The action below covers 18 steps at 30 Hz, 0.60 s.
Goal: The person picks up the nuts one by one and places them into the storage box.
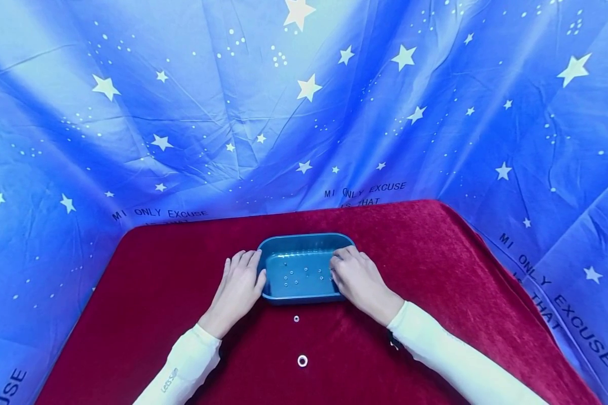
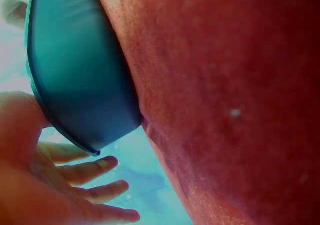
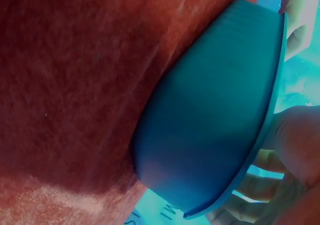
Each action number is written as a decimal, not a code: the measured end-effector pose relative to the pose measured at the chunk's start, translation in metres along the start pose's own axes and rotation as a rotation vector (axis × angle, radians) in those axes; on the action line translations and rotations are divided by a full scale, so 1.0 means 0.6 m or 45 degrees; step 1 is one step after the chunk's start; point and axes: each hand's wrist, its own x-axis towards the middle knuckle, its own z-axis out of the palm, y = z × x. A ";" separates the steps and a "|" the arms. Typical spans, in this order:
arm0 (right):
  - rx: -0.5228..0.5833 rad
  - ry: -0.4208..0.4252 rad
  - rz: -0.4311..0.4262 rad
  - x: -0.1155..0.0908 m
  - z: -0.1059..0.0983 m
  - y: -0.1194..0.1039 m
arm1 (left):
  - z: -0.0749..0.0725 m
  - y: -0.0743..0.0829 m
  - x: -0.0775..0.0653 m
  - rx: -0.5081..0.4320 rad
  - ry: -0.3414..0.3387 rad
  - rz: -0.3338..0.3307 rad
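A blue-green rectangular plastic basin (image 1: pixel 304 297) stands between the hands, with several tiny shiny metal pieces (image 1: pixel 306 269) scattered on its floor. At its left end, my left hand (image 1: pixel 238 284) touches the rim near the thumb; its fingers (image 2: pixel 100 191) extend fairly straight in the left wrist view. My right hand (image 1: pixel 360 275) reaches over the right end of the basin with bent fingers inside it. The basin wall (image 3: pixel 210 105) partly hides those fingers in the right wrist view, so whether they pinch anything is unclear.
A small silver ring-shaped piece (image 1: pixel 296 318), like a nut, lies on the red velvet cloth (image 1: pixel 182 253) just in front of the basin. A larger metal ring (image 1: pixel 302 361) lies nearer me. Blue star-printed curtains (image 1: pixel 263 112) surround the table's back and sides.
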 end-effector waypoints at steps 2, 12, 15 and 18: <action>0.003 0.004 0.002 0.002 0.004 0.003 | 0.001 0.000 0.000 0.003 0.003 0.005; 0.013 -0.053 0.021 0.020 0.017 0.009 | -0.002 0.002 0.000 -0.008 -0.026 -0.018; 0.024 -0.088 0.027 0.025 0.024 0.011 | -0.002 0.002 -0.001 -0.007 -0.036 -0.022; 0.017 -0.115 0.030 0.030 0.029 0.013 | -0.004 0.002 0.000 -0.008 -0.047 -0.029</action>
